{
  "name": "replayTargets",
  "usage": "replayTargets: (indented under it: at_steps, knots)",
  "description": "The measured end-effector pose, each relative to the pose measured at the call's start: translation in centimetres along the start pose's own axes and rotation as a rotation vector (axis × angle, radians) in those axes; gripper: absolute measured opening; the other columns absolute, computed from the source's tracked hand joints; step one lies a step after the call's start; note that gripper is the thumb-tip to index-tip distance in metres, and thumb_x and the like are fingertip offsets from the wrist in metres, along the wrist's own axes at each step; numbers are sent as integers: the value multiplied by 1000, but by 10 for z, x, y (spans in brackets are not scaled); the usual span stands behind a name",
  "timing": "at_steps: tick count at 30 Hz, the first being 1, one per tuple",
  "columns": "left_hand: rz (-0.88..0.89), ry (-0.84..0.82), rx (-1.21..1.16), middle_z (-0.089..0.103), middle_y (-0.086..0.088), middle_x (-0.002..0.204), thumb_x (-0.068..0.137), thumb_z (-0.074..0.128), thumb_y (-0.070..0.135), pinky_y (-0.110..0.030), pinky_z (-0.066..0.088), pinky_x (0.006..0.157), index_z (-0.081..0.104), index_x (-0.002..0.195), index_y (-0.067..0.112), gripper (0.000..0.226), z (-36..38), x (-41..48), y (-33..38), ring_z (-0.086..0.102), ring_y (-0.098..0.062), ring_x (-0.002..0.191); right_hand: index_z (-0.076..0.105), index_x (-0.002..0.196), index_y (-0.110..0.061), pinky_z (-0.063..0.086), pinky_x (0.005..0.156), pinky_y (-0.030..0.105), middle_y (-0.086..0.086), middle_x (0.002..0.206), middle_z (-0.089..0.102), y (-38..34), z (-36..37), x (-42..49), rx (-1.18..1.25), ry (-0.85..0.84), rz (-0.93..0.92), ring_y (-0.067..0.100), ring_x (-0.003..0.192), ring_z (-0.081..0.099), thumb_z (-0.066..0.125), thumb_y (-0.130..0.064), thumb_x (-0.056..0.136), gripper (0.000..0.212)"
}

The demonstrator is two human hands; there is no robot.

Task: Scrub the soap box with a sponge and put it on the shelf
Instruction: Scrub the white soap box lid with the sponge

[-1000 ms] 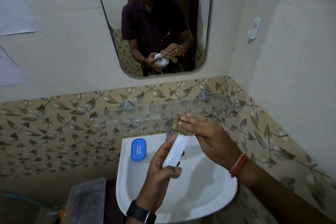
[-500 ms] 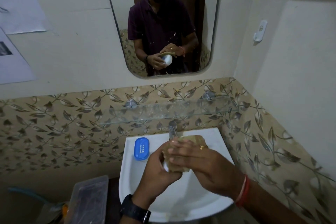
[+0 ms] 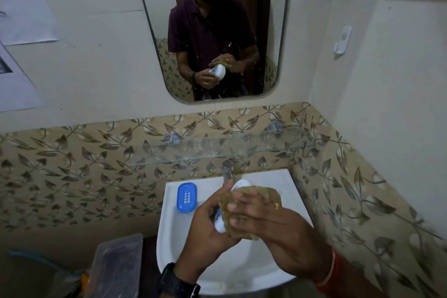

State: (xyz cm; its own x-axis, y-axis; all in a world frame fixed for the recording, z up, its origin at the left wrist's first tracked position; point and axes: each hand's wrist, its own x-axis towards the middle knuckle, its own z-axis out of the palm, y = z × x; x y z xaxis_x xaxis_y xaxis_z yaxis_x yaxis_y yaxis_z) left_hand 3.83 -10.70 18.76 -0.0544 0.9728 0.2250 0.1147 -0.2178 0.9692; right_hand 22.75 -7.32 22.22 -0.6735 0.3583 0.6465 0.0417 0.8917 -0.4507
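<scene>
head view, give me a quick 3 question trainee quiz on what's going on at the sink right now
1. True or false: the sponge lies in the basin while both hands rest on the rim.
2. Which hand presses the sponge against the white soap box? A) left hand B) right hand C) neither
3. Fill in: the blue soap box piece sits on the sink rim, on the ____ side of the tap.

Key
1. False: it is held against the soap box, above the basin.
2. B; the left hand holds the box.
3. Left. The glass shelf above holds nothing visible.
</scene>
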Motion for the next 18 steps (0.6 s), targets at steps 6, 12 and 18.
replayTargets:
  at_steps: [6,12,18]
  knots:
    - [29,4,-6,72,16,121,59,72,10,-16,54,80,64,123,51,77,7,-5,6,68,-3,104,68,113,0,43,106,49,7,128,65,11,-21,7,491,291,370,27,127,53,42,23,85,45]
    - [47,2,-87,76,6,99,62,70,8,-24,55,78,74,109,27,51,11,-8,12,68,-10,91,66,118,-2,30,114,44,12,135,59,-14,-4,2,308,260,167,36,133,45,42,16,86,44]
    - [56,-17,-124,76,11,113,65,70,9,-20,56,79,66,125,42,69,8,-10,15,71,-7,99,68,118,-10,46,104,42,7,130,64,4,-9,1,524,379,368,29,127,53,41,12,88,46]
